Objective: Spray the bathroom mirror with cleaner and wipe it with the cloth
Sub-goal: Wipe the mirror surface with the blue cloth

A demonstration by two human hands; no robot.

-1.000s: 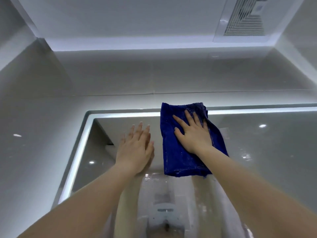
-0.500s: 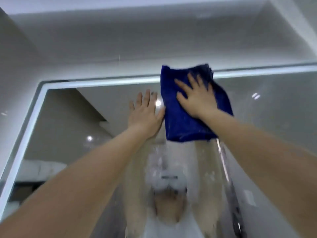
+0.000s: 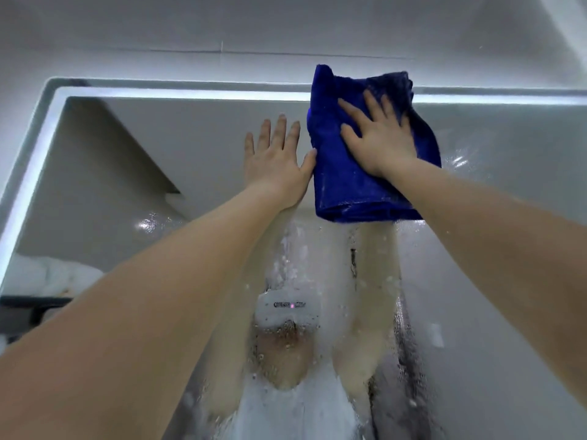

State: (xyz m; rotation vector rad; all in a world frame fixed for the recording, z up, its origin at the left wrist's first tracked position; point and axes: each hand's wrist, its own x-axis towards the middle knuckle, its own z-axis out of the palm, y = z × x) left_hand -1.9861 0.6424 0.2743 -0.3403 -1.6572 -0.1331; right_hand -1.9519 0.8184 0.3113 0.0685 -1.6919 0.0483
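Observation:
The bathroom mirror (image 3: 165, 147) fills most of the view, with a lit strip along its top and left edges. A folded dark blue cloth (image 3: 344, 185) lies flat against the glass near the top edge, overlapping the lit strip. My right hand (image 3: 376, 138) presses on the cloth with fingers spread. My left hand (image 3: 276, 160) rests flat and bare on the glass just left of the cloth, thumb touching its edge. Below the cloth the glass is wet with droplets and foam streaks (image 3: 295, 249). No spray bottle is in view.
A grey tiled wall (image 3: 222, 33) runs above the mirror. The mirror reflects both arms, a white shirt, and the white head camera (image 3: 289, 304). A dark shelf with white items shows in the reflection at lower left (image 3: 47, 281).
The view tilted downward, so the mirror's top edge rose in frame and the ceiling vent left view. Both hands and the cloth stay near the top edge, left hand closer to the cloth.

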